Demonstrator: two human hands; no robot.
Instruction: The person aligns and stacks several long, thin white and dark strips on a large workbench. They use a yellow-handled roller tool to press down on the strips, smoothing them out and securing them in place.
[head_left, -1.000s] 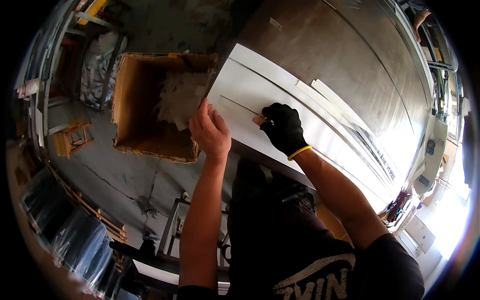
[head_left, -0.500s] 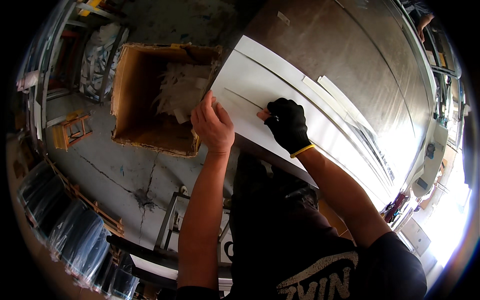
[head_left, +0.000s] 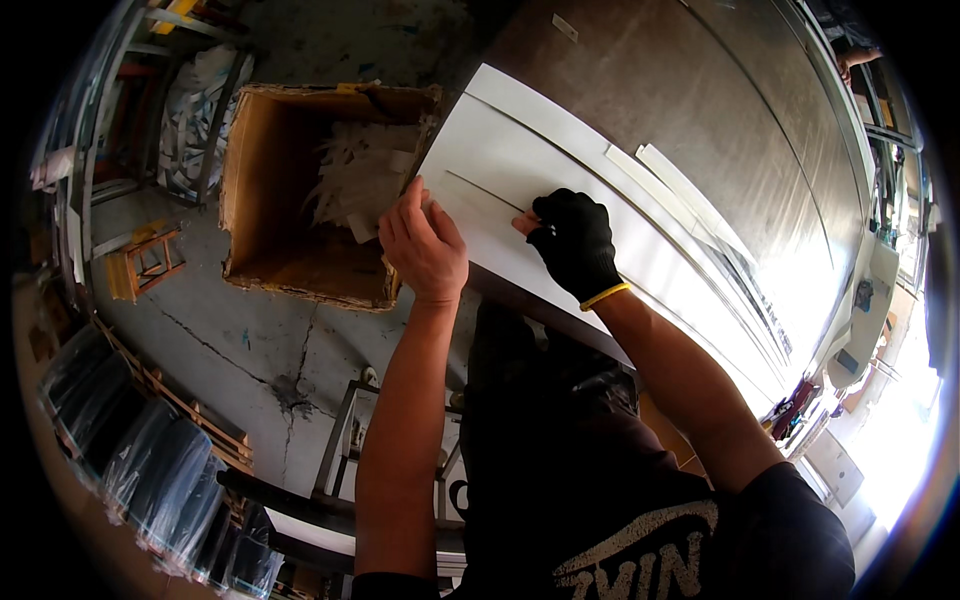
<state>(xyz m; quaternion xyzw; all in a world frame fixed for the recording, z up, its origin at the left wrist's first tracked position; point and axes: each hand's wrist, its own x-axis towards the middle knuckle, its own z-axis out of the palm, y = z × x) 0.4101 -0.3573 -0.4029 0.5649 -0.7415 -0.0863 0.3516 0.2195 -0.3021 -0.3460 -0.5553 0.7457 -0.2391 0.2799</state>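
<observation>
The gloved right hand (head_left: 573, 240) is curled at a thin dark line (head_left: 482, 189) on the white panel (head_left: 510, 160); whether it clamps anything is hidden. The bare left hand (head_left: 426, 248) meets the panel's end at the worktop's (head_left: 690, 95) left edge, grip unclear. Both have barely shifted over the last second, suggesting steady, careful work.

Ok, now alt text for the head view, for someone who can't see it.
A person's black-gloved right hand is curled over a white sheet on a dark table, at one end of a thin dark line; anything held is hidden. The bare left hand is at the sheet's left edge, beside an open cardboard box of pale scraps.
</observation>
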